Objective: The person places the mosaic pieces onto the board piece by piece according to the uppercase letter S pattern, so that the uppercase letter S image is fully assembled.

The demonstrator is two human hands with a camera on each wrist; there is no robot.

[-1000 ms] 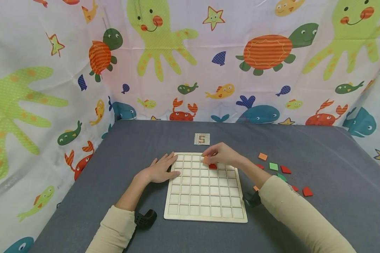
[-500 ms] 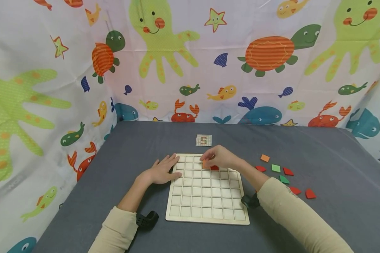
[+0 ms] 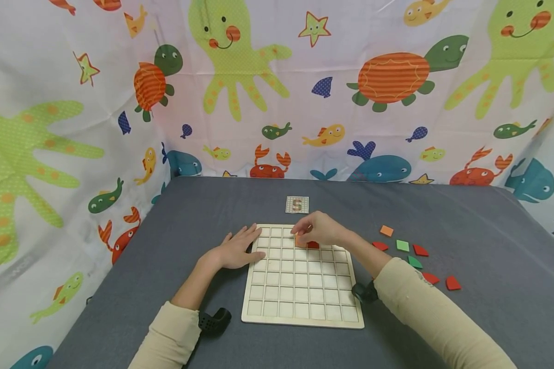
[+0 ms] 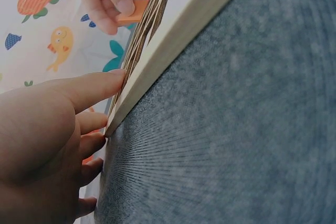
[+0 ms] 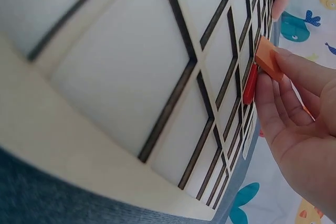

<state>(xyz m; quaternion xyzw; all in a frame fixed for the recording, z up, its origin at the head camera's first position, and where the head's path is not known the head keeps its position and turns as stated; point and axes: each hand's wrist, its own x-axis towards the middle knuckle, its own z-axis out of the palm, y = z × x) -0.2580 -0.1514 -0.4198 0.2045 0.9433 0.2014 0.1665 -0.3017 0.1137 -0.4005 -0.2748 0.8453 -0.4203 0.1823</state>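
Observation:
A pale wooden grid board (image 3: 302,323) lies on the grey table. My right hand (image 3: 325,229) pinches an orange square tile (image 5: 269,59) between thumb and fingers, over a cell near the board's far edge. In the right wrist view the tile is tilted, its lower edge right at the grid. Beside it sits a red tile (image 5: 250,84), partly hidden by the hand in the head view. My left hand (image 3: 233,251) rests with spread fingers on the board's left edge, thumb and fingertips at the rim in the left wrist view.
Behind the board lies a small card (image 3: 297,205) printed with a grid and an S-like figure. Several loose tiles lie right of the board, among them an orange square (image 3: 386,230), a light green square (image 3: 402,245) and a red piece (image 3: 453,283). A patterned curtain (image 3: 240,148) stands behind the table.
My right hand has shifted slightly left over the board, with the orange tile lower and more fully in sight. The left hand stays in place. The head view has shifted a little.

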